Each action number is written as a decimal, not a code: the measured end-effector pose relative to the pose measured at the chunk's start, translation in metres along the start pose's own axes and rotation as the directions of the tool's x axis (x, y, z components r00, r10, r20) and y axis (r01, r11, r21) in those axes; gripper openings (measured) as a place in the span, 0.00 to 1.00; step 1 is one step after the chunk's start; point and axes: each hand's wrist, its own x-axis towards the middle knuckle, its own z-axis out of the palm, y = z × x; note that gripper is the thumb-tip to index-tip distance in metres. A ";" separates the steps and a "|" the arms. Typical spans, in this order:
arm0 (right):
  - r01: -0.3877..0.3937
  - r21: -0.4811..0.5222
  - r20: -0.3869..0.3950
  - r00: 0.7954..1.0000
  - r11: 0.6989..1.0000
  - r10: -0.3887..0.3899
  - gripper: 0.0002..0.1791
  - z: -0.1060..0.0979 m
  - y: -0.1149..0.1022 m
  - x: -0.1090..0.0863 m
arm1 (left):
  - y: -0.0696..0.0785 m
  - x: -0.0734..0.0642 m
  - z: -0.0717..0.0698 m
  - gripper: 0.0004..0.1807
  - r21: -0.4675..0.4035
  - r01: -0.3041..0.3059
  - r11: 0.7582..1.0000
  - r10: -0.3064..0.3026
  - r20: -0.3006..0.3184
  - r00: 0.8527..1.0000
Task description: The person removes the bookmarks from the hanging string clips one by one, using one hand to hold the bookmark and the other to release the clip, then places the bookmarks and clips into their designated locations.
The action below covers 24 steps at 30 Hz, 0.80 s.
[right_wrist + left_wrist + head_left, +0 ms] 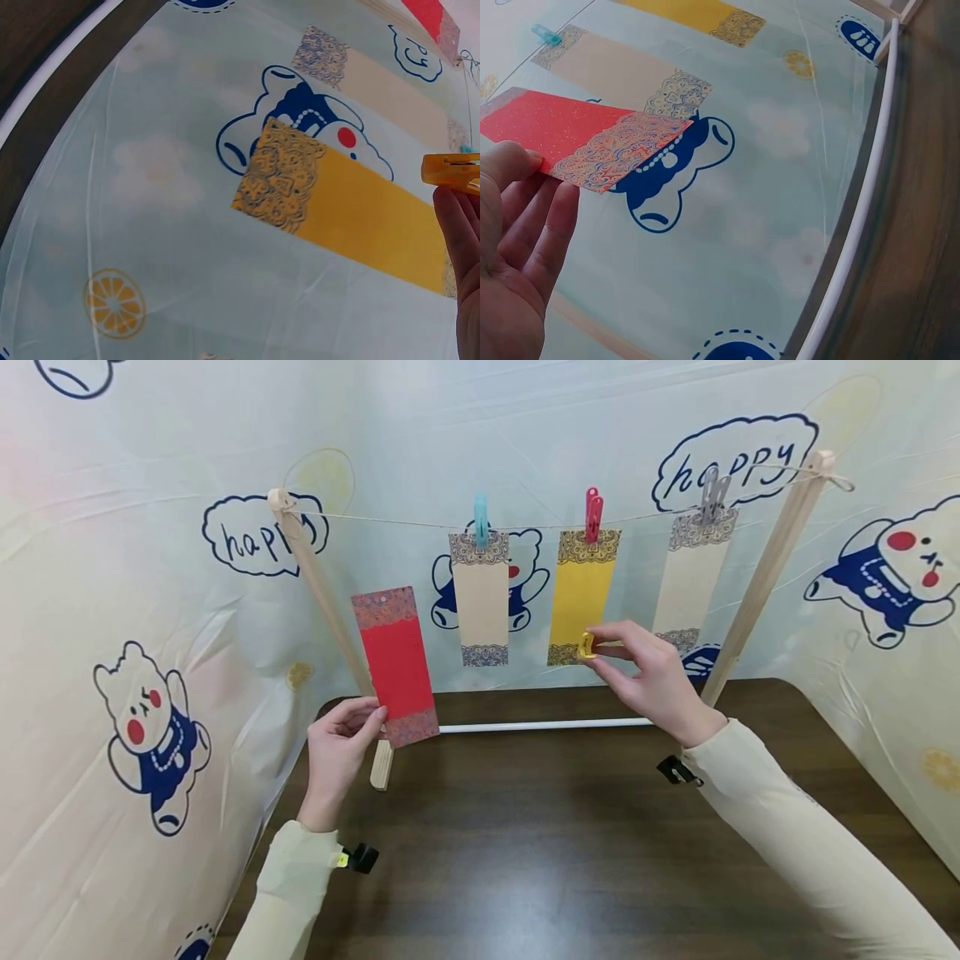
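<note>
My left hand (341, 756) pinches the lower left edge of a red paper card (397, 668) with patterned ends, held below the string (390, 522). In the left wrist view the thumb lies on the card's face and the fingers are behind it. A small yellow clothespin (586, 646) is pinched between the thumb and fingers of my right hand (648, 672), in front of the lower end of a hanging yellow card (585, 593). Two cream cards (482, 602) (692, 577) also hang there. Blue (481, 520), red (593, 516) and grey (712, 497) clothespins clip the cards to the string.
Wooden posts (318, 581) (768, 572) stand at both sides and carry the string. A white rod (543, 725) runs low between them above the dark table (510, 860). Behind hangs a printed curtain (187, 610).
</note>
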 end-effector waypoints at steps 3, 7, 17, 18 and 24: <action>-0.013 -0.016 -0.007 1.000 1.000 0.013 0.26 -0.004 0.003 -0.006 | 0.001 -0.001 0.001 0.11 0.001 0.005 1.000 -0.005 0.021 1.000; -0.027 -0.031 -0.010 1.000 0.999 0.027 0.25 -0.008 0.006 -0.013 | 0.000 -0.003 0.002 0.10 0.029 0.017 0.999 -0.018 0.027 0.999; -0.051 -0.052 -0.003 0.999 0.997 0.050 0.26 -0.011 0.014 -0.030 | -0.004 -0.011 0.004 0.10 0.078 0.063 0.995 -0.067 0.046 0.997; -0.052 -0.054 -0.002 0.999 0.997 0.052 0.26 -0.011 0.015 -0.032 | -0.005 -0.011 0.004 0.10 0.076 0.068 0.995 -0.072 0.047 0.996; -0.053 -0.031 -0.005 0.999 0.998 0.052 0.26 -0.012 0.019 -0.041 | -0.010 -0.016 0.004 0.11 0.079 0.088 0.993 -0.092 0.049 0.995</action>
